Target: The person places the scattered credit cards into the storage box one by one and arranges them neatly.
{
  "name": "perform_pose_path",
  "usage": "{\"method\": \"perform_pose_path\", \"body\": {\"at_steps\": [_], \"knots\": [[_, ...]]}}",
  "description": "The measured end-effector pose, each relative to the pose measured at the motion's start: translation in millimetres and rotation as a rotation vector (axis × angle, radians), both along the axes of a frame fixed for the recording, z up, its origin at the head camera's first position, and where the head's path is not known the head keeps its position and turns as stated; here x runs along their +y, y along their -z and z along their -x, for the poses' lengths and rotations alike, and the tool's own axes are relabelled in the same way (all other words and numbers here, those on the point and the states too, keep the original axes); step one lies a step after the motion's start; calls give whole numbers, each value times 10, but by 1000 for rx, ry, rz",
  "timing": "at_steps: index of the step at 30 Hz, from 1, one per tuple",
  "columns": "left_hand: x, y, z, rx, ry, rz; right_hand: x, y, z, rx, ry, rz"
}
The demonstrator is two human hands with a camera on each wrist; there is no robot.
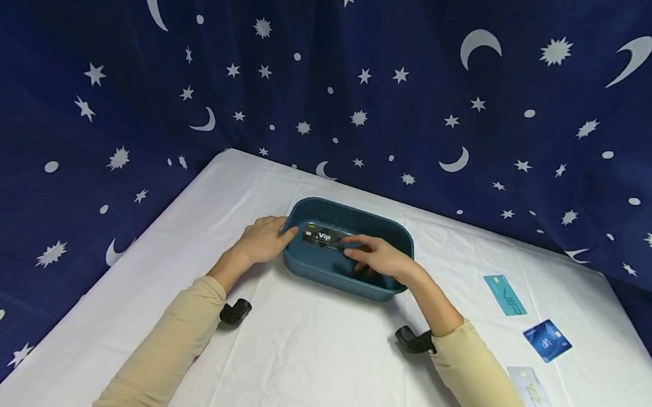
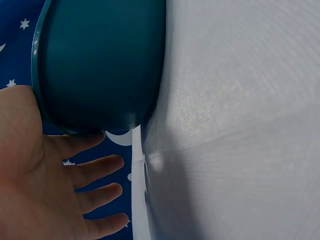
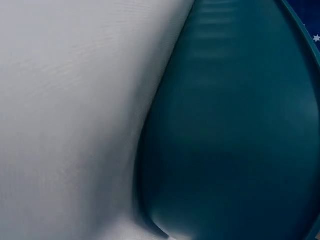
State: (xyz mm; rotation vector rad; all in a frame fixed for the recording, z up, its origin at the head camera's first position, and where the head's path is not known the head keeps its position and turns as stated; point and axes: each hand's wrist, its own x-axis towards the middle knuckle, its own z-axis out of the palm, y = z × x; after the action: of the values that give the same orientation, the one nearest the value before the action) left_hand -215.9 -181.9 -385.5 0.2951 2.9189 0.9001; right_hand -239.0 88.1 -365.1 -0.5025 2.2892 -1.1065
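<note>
A dark teal box (image 1: 330, 279) with rounded corners stands on the white-covered table. My left hand (image 1: 263, 239) holds its left end, thumb over the rim and the other fingers outside. In the left wrist view, the fingers of this hand (image 2: 55, 185) are spread, the index finger against the box wall (image 2: 100, 65). Inside the box lies a black card (image 1: 316, 236) marked "Vip". Reaching over the front right rim, my right hand (image 1: 376, 257) has thumb and index fingertips apart at the card's right end. The right wrist view shows only the box's outer wall (image 3: 225, 125) and cloth.
Right of the box, a teal card (image 1: 505, 295), a blue card (image 1: 547, 340) and a silvery-white card (image 1: 533, 398) lie on the white cloth (image 1: 309, 361). A dark blue curtain (image 1: 290, 93) with moons and stars hangs behind and at the sides.
</note>
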Motion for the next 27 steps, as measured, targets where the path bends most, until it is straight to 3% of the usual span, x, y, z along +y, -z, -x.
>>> {"method": "perform_pose_path", "body": {"at_steps": [15,23,27], "knots": [[25,6,2,8,-9,2,126,-10,-56,86,-24,-14],[36,11,-13,4,-12,-4,221,-28,-81,335,26,75],[43,8,-17,6,-13,-10,298,-45,-83,400,77,168]]}}
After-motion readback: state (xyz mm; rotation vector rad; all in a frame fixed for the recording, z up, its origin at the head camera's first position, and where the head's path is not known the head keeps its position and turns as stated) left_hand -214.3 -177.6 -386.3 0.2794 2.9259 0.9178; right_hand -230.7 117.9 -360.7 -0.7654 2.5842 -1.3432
